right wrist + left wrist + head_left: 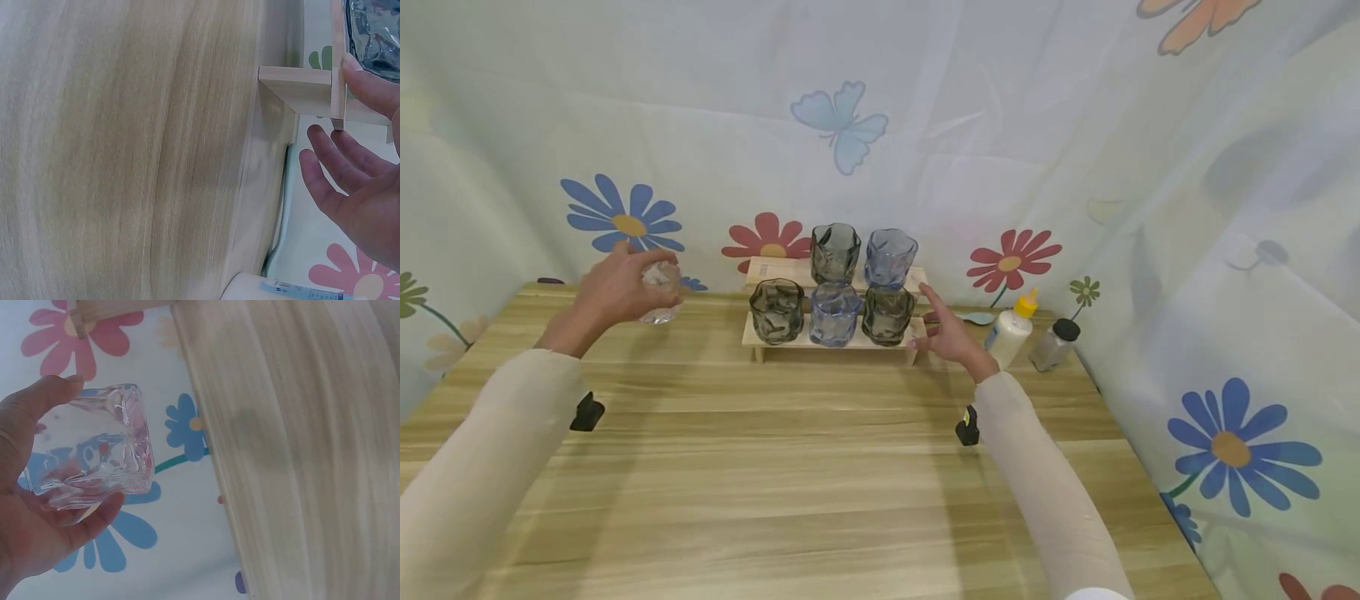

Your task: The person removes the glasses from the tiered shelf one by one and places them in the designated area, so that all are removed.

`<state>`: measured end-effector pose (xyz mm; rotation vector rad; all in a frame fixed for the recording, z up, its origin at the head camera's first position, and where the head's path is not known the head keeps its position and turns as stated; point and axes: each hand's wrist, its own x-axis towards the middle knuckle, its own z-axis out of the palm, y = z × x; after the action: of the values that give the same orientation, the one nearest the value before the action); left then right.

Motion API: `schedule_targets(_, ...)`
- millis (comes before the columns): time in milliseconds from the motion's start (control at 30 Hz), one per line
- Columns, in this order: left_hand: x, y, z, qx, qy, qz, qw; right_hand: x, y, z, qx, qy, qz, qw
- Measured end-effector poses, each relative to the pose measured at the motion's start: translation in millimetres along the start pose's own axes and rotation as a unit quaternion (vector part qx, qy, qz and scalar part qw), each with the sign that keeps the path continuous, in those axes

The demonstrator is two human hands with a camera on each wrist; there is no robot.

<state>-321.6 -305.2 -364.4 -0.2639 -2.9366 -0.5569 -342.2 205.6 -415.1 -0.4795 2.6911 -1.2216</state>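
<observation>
My left hand grips a clear, wavy-sided glass, raised left of a wooden two-step stand. Thumb and fingers lie on opposite sides of the glass. At the stand's right end is my right hand, its thumb at the shelf edge and its spread fingertips by the shelf's end. The upper step bears a grey glass and a blue glass. Along the lower step stand a grey glass, a blue glass and another grey glass, nearest my right hand.
Right of the stand are a white bottle with a yellow nozzle and a small jar with a black lid. A pale green utensil lies behind the bottle. A flower-printed curtain borders the wooden table.
</observation>
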Motion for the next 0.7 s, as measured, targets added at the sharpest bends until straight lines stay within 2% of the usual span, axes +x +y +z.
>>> schedule_targets(300, -18.3, -21.4, 1.7, 0.006, -0.003, -0.015, 0.9999, -2.1, 1, 0, -0.001, -0.007, -0.011, 0.9999)
schedule_targets(700, -34.9, -46.7, 2.4, 0.015, -0.023, -0.015, 0.9995, -0.7, -1, -2, -0.006, -0.004, 0.012, 0.9999)
